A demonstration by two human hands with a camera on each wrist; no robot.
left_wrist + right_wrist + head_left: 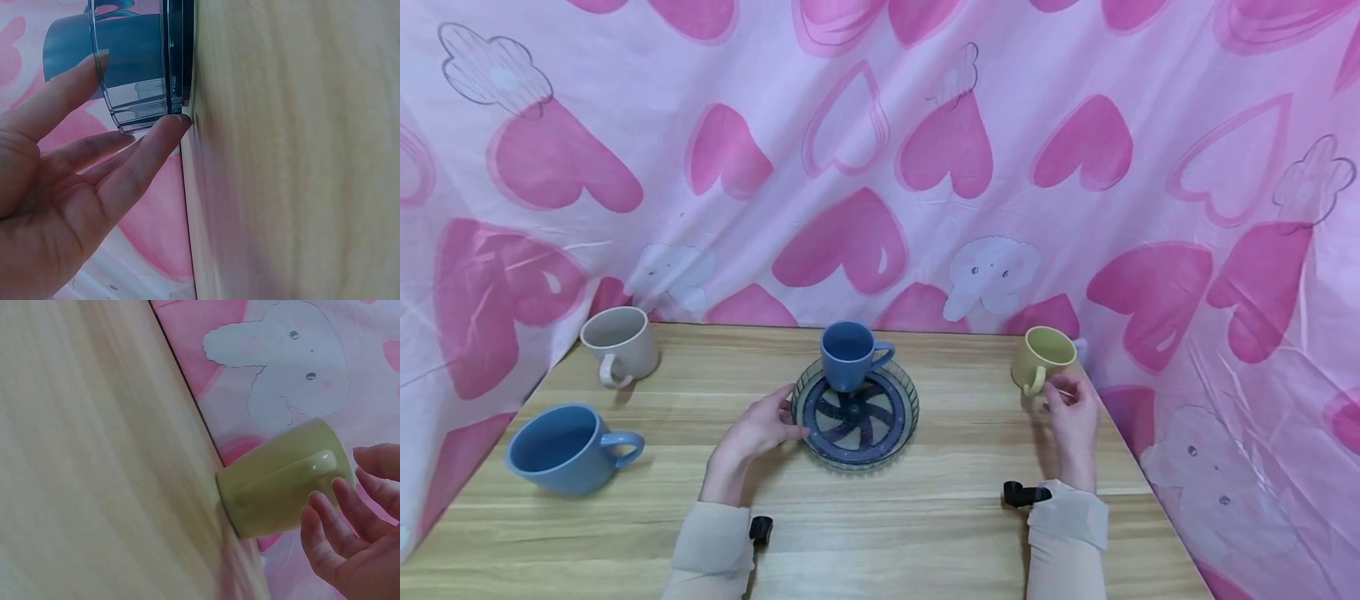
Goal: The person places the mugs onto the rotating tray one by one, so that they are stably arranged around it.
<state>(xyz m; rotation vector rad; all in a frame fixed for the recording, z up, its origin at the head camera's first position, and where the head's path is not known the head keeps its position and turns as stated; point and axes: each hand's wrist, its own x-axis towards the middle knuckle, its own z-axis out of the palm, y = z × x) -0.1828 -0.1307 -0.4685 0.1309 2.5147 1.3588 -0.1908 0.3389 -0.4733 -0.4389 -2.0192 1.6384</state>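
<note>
A clear fluted glass dish (910, 400), with a dark blue swirl pattern on its bottom, lies on the table. Inside it, towards the back, stands a small blue mug (847, 354). My left hand (763, 425) holds the dish's left edge: the thumb is at the rim, and the fingers (134, 178) lie low along the outside, by the tabletop. At the right, a yellow-green mug (1045, 350) stands upright, its handle towards me. Close to that handle is my right hand (1075, 412), fingers loosely bent and not closed around it; the right wrist view shows the mug (275, 487) beyond the fingertips.
A grey-white mug (632, 342) stands at the back left of the wooden table (880, 533). Nearer, on the left, is a wide blue cup (565, 467) with its handle pointing right. A pink heart-patterned cloth (925, 225) hangs along the table's back and side edges.
</note>
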